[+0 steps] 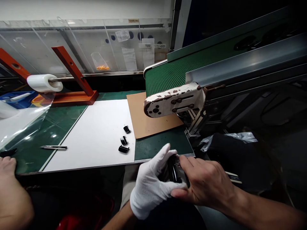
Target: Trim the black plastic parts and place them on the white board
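My left hand (pixel 153 182), in a white glove, is curled around a glossy black plastic part (pixel 173 170) just off the table's front edge. My right hand (pixel 203 180) is bare and closes on the right side of the same part with thumb and index finger. The fingers hide much of the part. Three small black plastic pieces (pixel 124 149) lie on the white sheet (pixel 96 134) to the left, beyond my gloved hand.
A green conveyor belt (pixel 172 73) slopes down over a brown cardboard sheet (pixel 153 124). A utility knife (pixel 54 147) lies on the green mat. Behind it, a wooden stand (pixel 74 73) holds a clear film roll (pixel 43 82). A co-worker's hand (pixel 7 167) rests at the left edge.
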Motion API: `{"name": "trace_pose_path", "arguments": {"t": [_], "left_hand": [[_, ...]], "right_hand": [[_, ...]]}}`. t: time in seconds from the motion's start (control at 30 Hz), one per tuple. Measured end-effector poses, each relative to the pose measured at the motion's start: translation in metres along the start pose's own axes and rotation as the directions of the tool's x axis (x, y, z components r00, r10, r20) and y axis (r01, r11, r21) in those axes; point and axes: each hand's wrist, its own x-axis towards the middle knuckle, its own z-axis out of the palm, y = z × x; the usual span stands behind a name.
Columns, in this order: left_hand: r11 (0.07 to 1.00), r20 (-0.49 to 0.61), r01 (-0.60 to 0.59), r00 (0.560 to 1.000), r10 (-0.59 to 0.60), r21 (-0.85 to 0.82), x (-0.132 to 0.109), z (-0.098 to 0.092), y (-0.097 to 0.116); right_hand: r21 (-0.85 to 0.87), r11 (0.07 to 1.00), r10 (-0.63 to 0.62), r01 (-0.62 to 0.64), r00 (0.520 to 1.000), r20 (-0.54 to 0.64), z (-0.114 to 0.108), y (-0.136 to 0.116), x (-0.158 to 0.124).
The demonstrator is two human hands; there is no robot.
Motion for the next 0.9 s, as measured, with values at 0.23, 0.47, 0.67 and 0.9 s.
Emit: {"name": "trace_pose_path", "arguments": {"t": [0.23, 0.47, 0.67, 0.9], "left_hand": [[0.999, -0.04, 0.044, 0.998, -0.043, 0.009, -0.0024, -0.0002, -0.002], [0.993, -0.087, 0.12, 0.989, -0.119, 0.01, -0.0017, -0.0006, -0.0012], [0.984, -0.078, 0.177, 0.981, -0.178, -0.025, -0.0007, -0.0004, -0.0025], [0.983, -0.036, 0.097, 0.994, -0.104, -0.155, -0.0025, 0.0025, -0.0053]], "right_hand": [[-0.023, 0.999, -0.035, 0.035, 0.999, -0.007, 0.0014, 0.0004, -0.0007], [-0.017, 0.999, -0.045, 0.045, 0.999, -0.01, 0.003, -0.0014, 0.0011], [0.02, 0.999, -0.045, 0.045, 0.999, 0.008, 0.0041, 0.0005, 0.0005], [0.555, 0.818, 0.176, -0.152, 0.984, 0.009, -0.0021, 0.0079, -0.0065]]}}
